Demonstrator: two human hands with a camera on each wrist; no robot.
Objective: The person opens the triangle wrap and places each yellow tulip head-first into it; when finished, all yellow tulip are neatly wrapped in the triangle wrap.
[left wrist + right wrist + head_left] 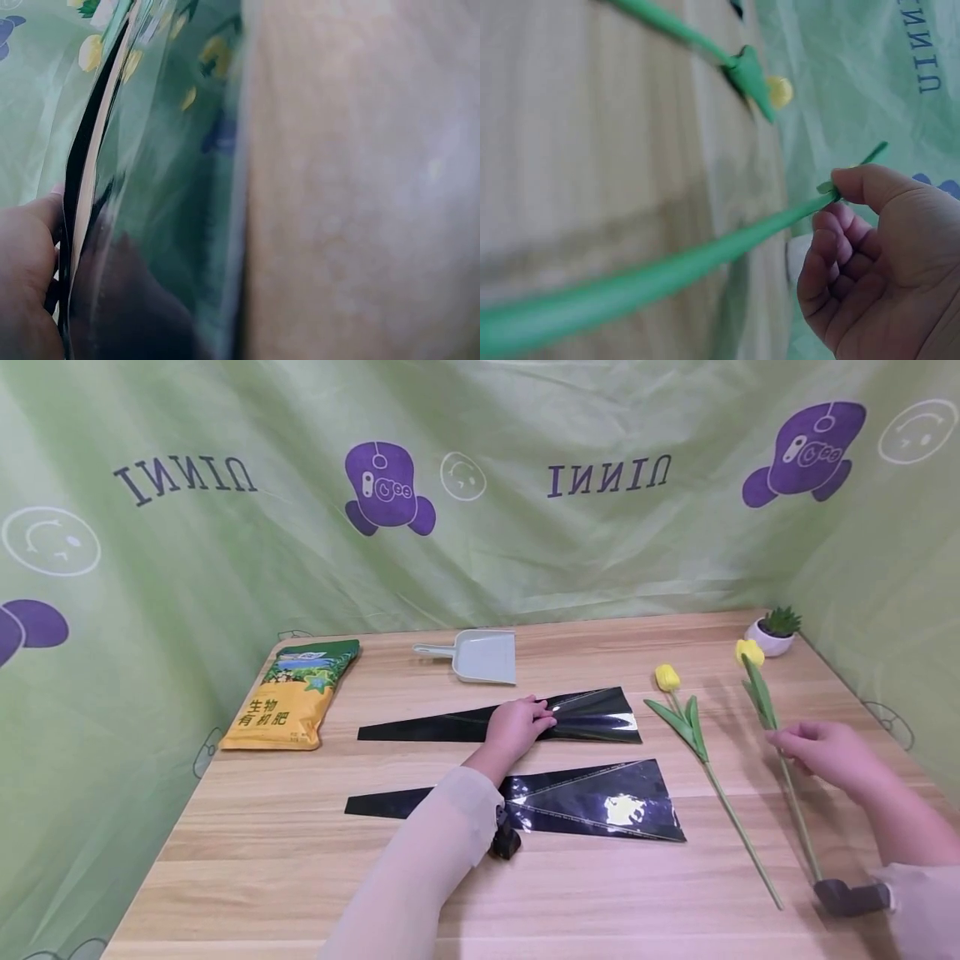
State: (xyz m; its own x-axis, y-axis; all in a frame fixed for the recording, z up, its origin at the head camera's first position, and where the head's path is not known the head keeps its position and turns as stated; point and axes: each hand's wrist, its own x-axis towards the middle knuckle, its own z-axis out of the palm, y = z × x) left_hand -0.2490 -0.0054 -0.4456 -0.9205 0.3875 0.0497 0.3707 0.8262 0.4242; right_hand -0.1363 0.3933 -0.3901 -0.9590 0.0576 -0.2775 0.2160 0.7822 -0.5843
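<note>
My left hand [516, 728] is on the farther black plastic flower sleeve [596, 714], thumb and fingers pinching it around the middle, with creases spreading rightward from them. A second black sleeve [592, 800] lies flat nearer me, partly under my left forearm. In the left wrist view, the hand [30, 274] shows at the left edge against the dark plastic. My right hand [828, 756] pinches the stem of a yellow tulip [793, 802], its bloom pointing away from me. Beside it, another yellow tulip [720, 789] lies on the table. The right wrist view shows thumb and fingertips around the green stem [727, 247].
A yellow and green fertilizer bag [285, 702] lies at the far left of the wooden table [262, 877]. At the back are a pale dustpan [485, 657] and a small potted succulent [776, 631]. Green printed curtain [480, 560] surrounds the back and sides.
</note>
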